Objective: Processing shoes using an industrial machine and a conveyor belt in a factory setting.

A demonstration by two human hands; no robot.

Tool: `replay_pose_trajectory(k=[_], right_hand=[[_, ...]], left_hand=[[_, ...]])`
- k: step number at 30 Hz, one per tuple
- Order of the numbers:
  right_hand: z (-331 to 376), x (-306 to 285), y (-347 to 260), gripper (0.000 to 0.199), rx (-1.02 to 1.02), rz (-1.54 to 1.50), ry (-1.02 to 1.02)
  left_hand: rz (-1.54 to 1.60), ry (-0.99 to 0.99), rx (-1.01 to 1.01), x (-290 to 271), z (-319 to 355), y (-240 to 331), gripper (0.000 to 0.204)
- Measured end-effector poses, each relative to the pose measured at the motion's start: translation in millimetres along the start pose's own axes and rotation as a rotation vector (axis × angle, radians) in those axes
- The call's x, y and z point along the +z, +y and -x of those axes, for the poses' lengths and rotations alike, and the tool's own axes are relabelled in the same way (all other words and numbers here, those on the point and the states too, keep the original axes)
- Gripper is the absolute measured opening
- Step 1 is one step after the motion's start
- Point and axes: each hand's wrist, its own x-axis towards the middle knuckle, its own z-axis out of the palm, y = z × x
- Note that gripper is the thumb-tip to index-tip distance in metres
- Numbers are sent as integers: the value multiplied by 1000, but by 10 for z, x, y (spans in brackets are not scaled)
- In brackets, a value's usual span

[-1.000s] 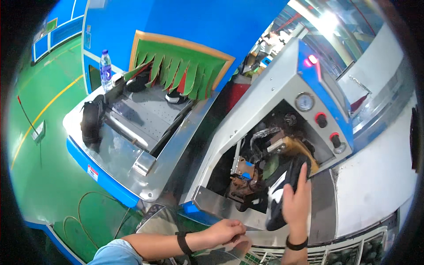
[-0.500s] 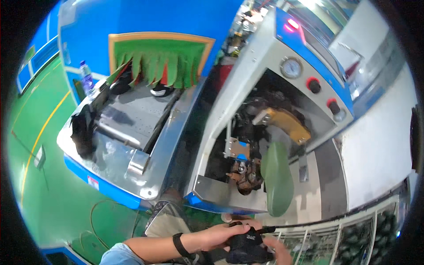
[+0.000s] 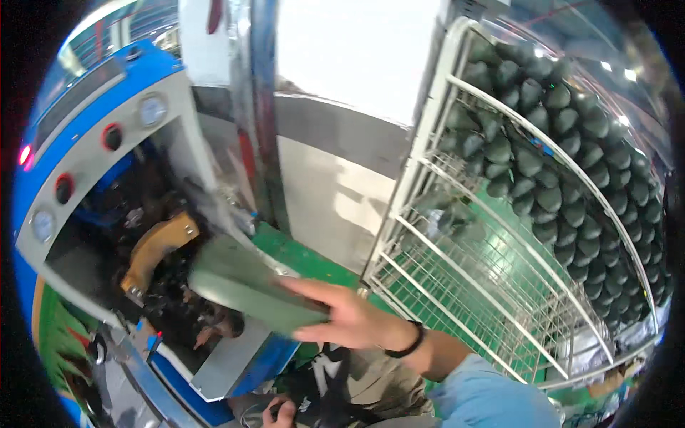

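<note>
Fingers of the person's right hand [image 3: 347,319] clamp on a pale green, smooth, foot-shaped shoe form [image 3: 246,287], thumb along the near edge and fingers laid over the top. It is held in the air, tilted, between the open front of a grey and blue machine [image 3: 107,185] with round dials and red buttons on the left and a white wire rack [image 3: 457,271] on the right. The form looks rigid and solid, likely of moderate weight, with a slick surface that could slip; its narrower end, where the hand grips it now, seems the natural place to hold. A black band circles the wrist, and the forearm, in a light blue sleeve, reaches in from the lower right with the wrist nearly straight. The left hand [image 3: 280,414] shows only partly at the bottom edge, fingers curled near a dark object; whether they grip it is unclear. Rows of dark green shoe forms [image 3: 571,164] fill the rack's upper shelves.
</note>
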Motion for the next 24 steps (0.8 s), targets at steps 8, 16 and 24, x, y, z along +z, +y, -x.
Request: replay_pose_trajectory(k=[8,16,24], right_hand=[[2069,-1975,511,60,987,1136,910],[3059,-3699,1184,53,1180,1154,620],[2601,-3897,1310,61,1311,896,615]], left_hand=[[-175,19,167,-234,-107,-42,40],[-217,-100,-63,-218,-362,258,38],[-468,-342,-71,-1036,71,-88,57]])
